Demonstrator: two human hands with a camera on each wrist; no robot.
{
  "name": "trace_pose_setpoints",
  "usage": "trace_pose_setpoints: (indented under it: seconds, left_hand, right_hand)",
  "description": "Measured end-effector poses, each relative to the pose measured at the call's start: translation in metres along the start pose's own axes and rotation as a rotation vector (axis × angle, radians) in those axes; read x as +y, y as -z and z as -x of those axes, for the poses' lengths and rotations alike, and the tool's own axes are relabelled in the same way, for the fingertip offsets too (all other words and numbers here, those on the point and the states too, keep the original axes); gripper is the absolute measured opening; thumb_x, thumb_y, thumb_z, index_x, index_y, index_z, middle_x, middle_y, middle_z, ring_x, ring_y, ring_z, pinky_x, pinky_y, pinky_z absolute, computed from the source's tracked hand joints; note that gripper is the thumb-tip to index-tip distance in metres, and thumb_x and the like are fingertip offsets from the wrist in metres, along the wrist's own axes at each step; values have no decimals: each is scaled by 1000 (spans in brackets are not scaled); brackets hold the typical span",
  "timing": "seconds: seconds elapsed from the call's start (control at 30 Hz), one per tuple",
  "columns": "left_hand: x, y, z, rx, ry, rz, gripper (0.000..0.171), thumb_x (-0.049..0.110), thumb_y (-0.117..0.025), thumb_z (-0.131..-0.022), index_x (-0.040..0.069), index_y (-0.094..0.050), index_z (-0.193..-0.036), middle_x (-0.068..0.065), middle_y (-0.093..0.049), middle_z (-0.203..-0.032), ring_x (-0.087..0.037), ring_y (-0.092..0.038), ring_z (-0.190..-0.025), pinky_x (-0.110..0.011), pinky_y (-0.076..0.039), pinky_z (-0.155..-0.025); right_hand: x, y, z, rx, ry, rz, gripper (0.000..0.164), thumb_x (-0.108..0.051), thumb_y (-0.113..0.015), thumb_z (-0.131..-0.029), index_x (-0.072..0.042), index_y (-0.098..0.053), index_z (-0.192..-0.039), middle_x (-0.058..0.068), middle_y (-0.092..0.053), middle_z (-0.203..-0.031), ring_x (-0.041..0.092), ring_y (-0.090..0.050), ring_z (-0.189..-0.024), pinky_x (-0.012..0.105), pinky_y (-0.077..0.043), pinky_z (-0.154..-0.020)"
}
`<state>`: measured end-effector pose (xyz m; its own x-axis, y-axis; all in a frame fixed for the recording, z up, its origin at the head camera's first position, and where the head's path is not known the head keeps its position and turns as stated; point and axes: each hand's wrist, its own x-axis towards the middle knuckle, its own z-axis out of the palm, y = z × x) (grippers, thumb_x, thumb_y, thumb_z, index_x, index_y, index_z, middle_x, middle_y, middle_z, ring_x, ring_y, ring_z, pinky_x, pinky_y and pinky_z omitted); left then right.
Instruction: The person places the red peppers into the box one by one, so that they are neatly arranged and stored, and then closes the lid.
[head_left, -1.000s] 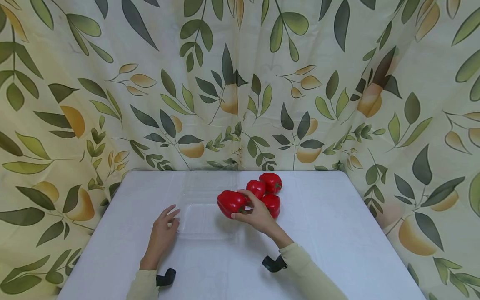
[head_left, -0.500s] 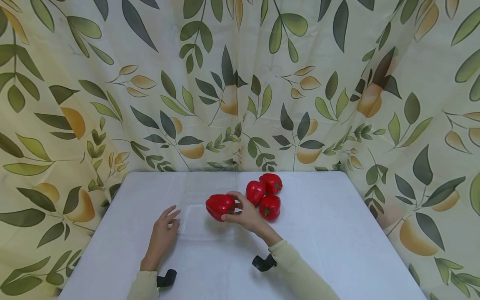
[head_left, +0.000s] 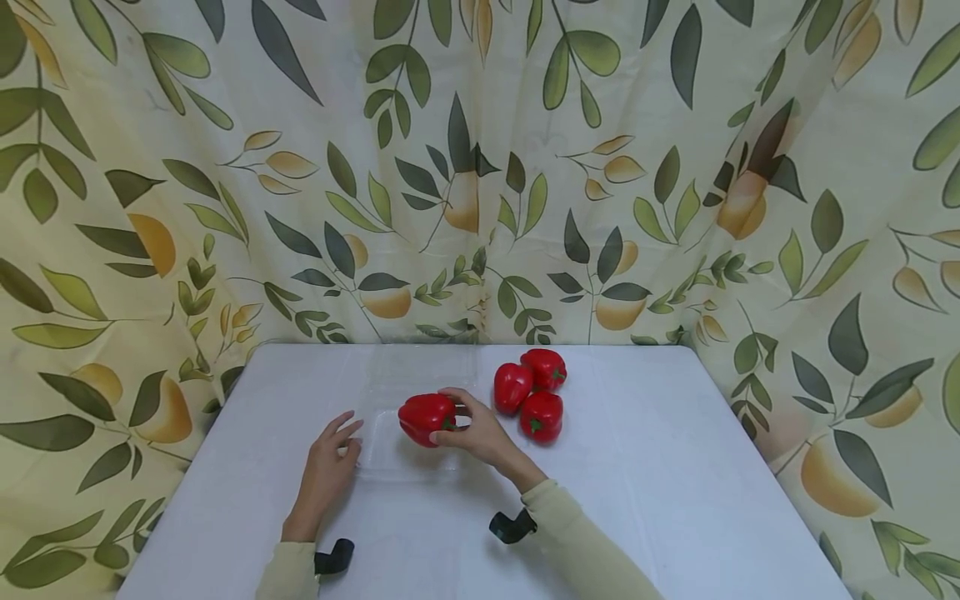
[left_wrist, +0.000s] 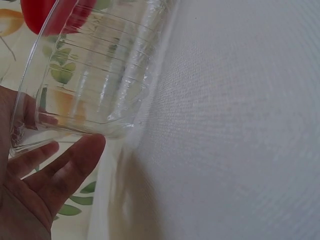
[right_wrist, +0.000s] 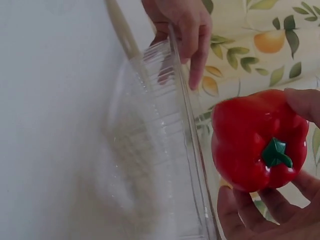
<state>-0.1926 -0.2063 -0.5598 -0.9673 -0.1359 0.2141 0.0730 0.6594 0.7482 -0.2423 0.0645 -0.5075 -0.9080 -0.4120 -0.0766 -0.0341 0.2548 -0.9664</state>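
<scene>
My right hand grips a glossy red bell pepper around its stem end, with the green stem toward the palm. In the head view the pepper hangs over the near half of a clear plastic container. My left hand is at the container's left side, its fingers loosely spread. In the left wrist view, fingertips touch the container's clear ribbed wall, and part of the hand shows through the plastic. To the right of my right hand, three more red bell peppers lie clustered together.
The container's other clear half lies open toward the table's far edge. A white cloth covers the table. Behind it hangs a leaf-patterned curtain. A black wrist camera sticks out from the right sleeve.
My right hand has carried the bell pepper leftward and slightly nearer, away from the other peppers and over the container. The left hand has stayed at the container's edge.
</scene>
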Motion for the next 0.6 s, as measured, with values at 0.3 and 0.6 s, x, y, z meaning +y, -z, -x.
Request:
trace_pose_setpoints:
  seconds: [0.3,0.6]
  left_hand:
    - [-1,-1,0,12,-5,-7,33,9,-58,-94,4,-66,-126,-9,-53,-145,-26,-70,-102,-22,-56,-74]
    - [-2,0,0,-9,4,15,34,9,-58,-95,4,-65,-127,-10,-52,-146,-26,-70,-102,-19,-57,-71]
  right_hand:
    - [6,-8,-7,22,-35,9,74,-25,-82,-77,-25,-46,-142,5,-51,-141,29,-47,-126,41,-59,-86]
    - [3,-17,-16,19,-12,32,73,-22,-81,-79,-22,-46,-143,6,-52,-140,28,-48,-125,41,-58,-89]
